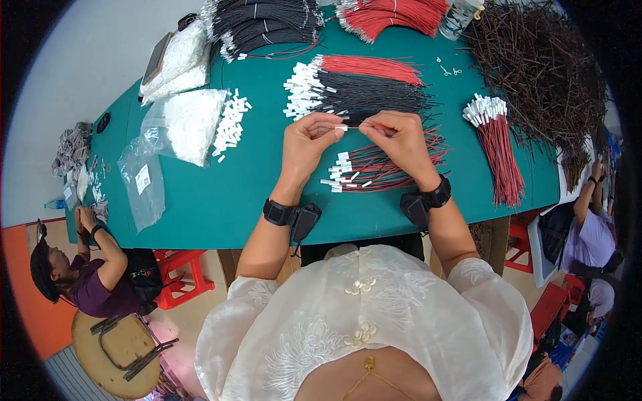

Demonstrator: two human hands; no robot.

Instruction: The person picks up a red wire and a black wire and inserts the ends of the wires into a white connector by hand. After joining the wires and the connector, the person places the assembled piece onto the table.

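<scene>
While left hand point(312, 138) pinches small white plastic piece point(342, 127) above green tabletop point(234, 190), right hand point(396, 137) pinches thin wire point(354, 127). Best keep both aligned.

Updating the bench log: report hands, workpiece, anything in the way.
Left hand pinching small white piece. Right hand pinching thin wire beside it. Close around: black wires beyond, red-and-black wires nearside.

I wear this lens on my head, the left of a side-by-side pair, and it faces steeply down and forward — over my white top point(401, 301) to the green table point(251, 184). It sees my left hand point(309, 142) and right hand point(401, 142) from close above, its wide fisheye bending the table's edges.
</scene>
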